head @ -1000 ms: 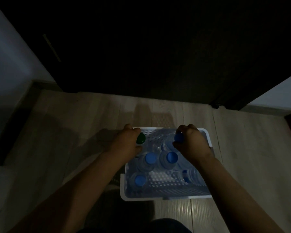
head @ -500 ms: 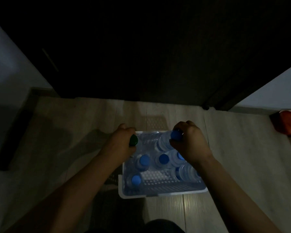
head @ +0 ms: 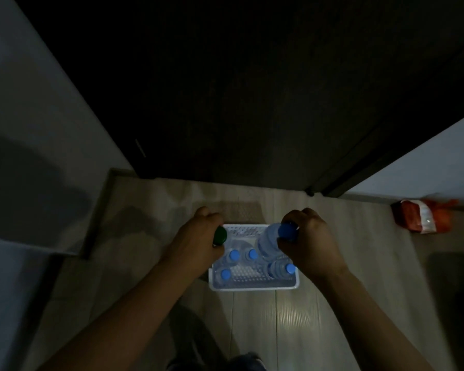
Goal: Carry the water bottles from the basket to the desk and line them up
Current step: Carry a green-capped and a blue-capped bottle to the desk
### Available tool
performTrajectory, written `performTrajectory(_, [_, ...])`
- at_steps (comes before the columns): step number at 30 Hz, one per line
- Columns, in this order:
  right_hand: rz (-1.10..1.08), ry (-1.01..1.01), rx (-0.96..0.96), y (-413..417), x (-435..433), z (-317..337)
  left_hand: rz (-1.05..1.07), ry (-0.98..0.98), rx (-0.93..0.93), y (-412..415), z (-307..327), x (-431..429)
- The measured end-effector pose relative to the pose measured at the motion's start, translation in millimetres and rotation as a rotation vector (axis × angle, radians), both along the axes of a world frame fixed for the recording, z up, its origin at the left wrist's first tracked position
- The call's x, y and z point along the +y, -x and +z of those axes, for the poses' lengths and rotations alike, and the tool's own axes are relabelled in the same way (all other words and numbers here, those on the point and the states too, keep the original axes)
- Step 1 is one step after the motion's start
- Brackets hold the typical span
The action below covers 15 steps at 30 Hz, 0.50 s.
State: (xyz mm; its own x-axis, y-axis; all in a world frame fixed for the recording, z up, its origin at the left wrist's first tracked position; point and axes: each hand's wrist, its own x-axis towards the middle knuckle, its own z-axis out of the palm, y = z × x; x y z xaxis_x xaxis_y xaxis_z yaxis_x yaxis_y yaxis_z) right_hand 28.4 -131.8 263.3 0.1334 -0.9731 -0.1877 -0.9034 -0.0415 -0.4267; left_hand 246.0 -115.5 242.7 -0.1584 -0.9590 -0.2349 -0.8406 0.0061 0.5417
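A white perforated basket [head: 252,285] stands on the wooden floor below me, with several clear blue-capped water bottles [head: 234,256] inside. My left hand [head: 196,242] is closed around the neck of a green-capped bottle [head: 220,235] over the basket's far left corner; its body is hidden by the hand. At the far right corner my right hand [head: 311,242] grips a blue-capped bottle [head: 269,241] by its top, lifted clear above the others.
A dark door or cabinet front [head: 252,89] fills the view ahead. A grey wall [head: 38,129] stands to the left and a white wall to the right. An orange-red packet [head: 423,215] lies on the floor at the right.
Both hands have risen with their bottles, and the blue-capped one is now well above the rest. The camera has pulled back and up, so the basket looks smaller.
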Motion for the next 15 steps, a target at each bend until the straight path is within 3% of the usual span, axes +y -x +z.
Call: performTrajectory(15, [0.087, -0.009, -0.016, -54.3, 70.5, 307.6, 0.108, 0.027, -0.03, -53.8, 313.3, 73.8])
